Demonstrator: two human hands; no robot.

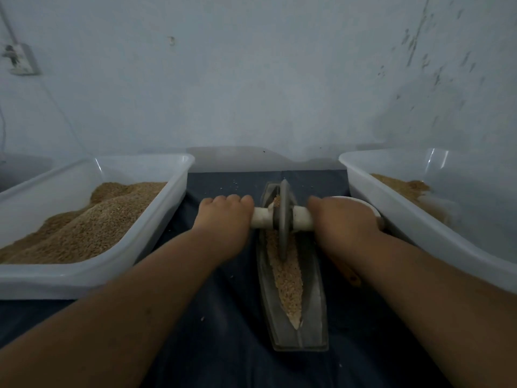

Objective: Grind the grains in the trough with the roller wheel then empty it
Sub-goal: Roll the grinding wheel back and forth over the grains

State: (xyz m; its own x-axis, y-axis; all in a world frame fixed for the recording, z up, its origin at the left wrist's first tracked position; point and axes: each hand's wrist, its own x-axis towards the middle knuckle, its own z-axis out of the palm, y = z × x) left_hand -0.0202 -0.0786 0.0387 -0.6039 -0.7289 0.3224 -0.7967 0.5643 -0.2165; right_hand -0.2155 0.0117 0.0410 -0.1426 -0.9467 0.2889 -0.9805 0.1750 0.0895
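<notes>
Both hands are busy: the left hand point(225, 217) curls round the white handle point(261, 218) at 9 o'clock of the roller wheel point(283, 219), and the right hand point(344, 219) wraps the other end at 3 o'clock. The wheel stands upright toward the 12 o'clock end of the trough point(313, 312), which lies on the dark cloth point(223, 331) between a heaped tub point(92, 278) at 9 o'clock and a nearly bare tub point(391, 211) at 3 o'clock. The grains point(288, 275) toward 6 o'clock look coarse and mostly whole, so grinding seems unfinished, and emptying is not yet begun.
</notes>
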